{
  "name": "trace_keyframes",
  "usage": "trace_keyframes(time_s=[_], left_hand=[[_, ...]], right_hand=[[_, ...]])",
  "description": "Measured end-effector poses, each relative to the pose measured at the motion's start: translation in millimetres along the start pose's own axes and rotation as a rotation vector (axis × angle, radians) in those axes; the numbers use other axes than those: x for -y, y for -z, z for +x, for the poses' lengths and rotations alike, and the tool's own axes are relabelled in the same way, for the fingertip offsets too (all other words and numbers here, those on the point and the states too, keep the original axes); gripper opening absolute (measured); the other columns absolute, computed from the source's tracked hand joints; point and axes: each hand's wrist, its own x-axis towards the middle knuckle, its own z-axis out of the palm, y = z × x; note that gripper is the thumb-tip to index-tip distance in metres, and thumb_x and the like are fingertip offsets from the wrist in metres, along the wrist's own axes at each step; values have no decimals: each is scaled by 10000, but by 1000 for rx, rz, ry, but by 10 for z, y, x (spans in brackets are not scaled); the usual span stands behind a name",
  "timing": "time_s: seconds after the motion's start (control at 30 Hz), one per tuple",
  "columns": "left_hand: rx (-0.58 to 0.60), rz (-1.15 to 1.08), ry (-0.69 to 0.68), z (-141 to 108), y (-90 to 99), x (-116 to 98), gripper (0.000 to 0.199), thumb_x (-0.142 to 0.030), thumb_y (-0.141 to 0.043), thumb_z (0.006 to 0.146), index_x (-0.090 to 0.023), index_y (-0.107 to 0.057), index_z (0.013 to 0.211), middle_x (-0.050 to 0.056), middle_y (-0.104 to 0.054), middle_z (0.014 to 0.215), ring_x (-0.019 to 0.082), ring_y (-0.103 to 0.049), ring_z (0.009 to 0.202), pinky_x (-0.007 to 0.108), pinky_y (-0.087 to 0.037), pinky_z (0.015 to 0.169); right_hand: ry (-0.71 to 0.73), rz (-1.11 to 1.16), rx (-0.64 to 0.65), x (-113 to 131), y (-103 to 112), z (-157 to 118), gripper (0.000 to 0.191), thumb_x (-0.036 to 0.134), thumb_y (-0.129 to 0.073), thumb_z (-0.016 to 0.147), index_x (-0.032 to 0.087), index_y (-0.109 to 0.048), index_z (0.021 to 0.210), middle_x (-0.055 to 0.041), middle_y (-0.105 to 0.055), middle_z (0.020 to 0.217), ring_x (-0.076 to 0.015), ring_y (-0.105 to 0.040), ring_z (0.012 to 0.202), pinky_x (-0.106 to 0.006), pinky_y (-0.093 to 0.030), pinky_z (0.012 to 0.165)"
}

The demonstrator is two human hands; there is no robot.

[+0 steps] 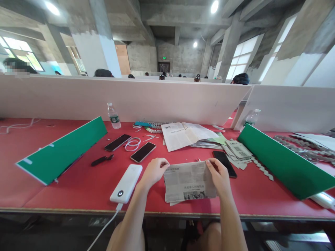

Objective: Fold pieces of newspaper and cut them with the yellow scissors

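Observation:
A folded sheet of newspaper (190,181) is held just over the red table, its layers showing at the lower left. My left hand (155,170) pinches its upper left corner between thumb and fingers. At the upper right corner, my right hand (217,171) grips the same paper. Close to the right hand lies a black phone (225,164). To the left of my left forearm rests a white power bank (127,183) with a cable plugged into it. Behind the newspaper, a small pointed object shows only in part.
Two phones (143,152) (117,142), a coiled white cable (133,144) and a black-handled tool (102,160) lie left. Spread newspaper (187,134), cut paper pieces (238,150) and a folded paper chain (263,169) are behind. Green dividers (65,150) (285,162) flank me; a water bottle (114,116) stands by the partition.

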Motion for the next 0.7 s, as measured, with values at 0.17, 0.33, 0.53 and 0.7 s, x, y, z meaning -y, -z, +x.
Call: trace_keyframes(time_s=[0.17,0.33,0.53,0.7], left_hand=[[31,59,-47,-33,-148,-114,226,-297,-461,789,-236,-678,809,26,-697,851,186,-616,767,262,-411,691],[-12,29,-80,-6,-296,-257,239,-295,-438,805,-219,-665,797,36,-693,812,180,-611,735,252,-406,663],[26,-111,-178,-40,-361,-335,229,-277,-416,811,-190,-620,756,19,-668,745,150,-587,674,225,-400,615],[-18,-169,-181,-22,-445,-361,200,-265,-429,795,-177,-604,756,21,-652,740,149,-581,691,220,-398,621]], right_hand=[[59,42,96,79,-144,-31,297,453,-484,806,177,-591,795,-45,-632,761,-190,-554,713,-281,-417,655],[102,70,194,118,-258,-59,272,432,-462,830,183,-566,791,-31,-606,739,-184,-551,709,-270,-412,647],[135,92,293,122,-305,-72,221,387,-465,840,193,-562,797,-19,-593,753,-172,-544,715,-261,-407,650],[154,105,312,136,-347,-97,195,360,-479,833,193,-570,791,-13,-589,736,-163,-538,699,-252,-404,631]])
